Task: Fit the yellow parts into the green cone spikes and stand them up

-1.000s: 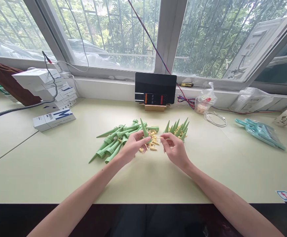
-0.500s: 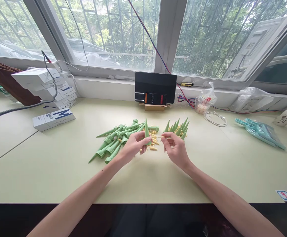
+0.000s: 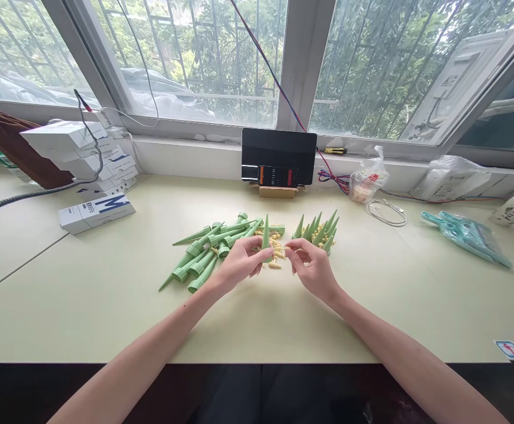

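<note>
Between the thumb and fingers of my left hand [image 3: 244,259] a green plastic plant watering spike [image 3: 266,232] is held with its tip up. My right hand [image 3: 312,262] pinches a small pale yellow plastic piece [image 3: 287,248], mostly covered by the fingertips, just right of the spike. Loose yellow pieces [image 3: 275,265] lie on the table between and behind the hands. Left of my left hand, several green spikes [image 3: 201,263] lie in a heap. Beyond my right hand, more green spikes [image 3: 318,227] stand upright in a group, with yellow pieces among them.
A phone [image 3: 278,176] leans against a dark tablet [image 3: 278,147] at the back. White boxes [image 3: 95,213] are at the left. On the right lie a coiled white cable [image 3: 385,213], a tied plastic bag [image 3: 368,179] and a bagged teal tool [image 3: 466,235].
The spike in my left hand has shifted slightly right and stands a little more upright. My right hand has come slightly left with the yellow piece, narrowing the gap.
</note>
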Demonstrator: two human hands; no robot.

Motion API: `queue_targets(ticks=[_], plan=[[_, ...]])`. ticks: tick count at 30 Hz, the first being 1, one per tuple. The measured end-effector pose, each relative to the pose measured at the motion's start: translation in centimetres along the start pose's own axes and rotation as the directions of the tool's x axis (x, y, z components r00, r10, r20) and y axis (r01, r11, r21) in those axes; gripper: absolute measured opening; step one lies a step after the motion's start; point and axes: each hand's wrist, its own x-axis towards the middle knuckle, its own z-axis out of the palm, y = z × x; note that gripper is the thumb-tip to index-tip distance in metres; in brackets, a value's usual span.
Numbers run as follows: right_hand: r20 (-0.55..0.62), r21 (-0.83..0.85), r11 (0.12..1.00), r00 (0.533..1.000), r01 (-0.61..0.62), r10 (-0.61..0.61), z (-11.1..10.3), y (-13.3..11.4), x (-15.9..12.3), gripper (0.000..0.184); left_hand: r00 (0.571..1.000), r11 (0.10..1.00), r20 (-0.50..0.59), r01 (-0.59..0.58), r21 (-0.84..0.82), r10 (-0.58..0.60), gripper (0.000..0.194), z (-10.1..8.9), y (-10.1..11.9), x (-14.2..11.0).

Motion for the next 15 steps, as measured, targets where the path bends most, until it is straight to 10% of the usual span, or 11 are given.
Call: queue_targets(ticks=[15], plan=[[0.032,0.06,0.998,0.999,-0.033,0.032,0.0,0.3,-0.1,0.02,1.0,0.997,0.012,0.012,0.079,-0.013,0.031,0.4,1.5,-0.5]])
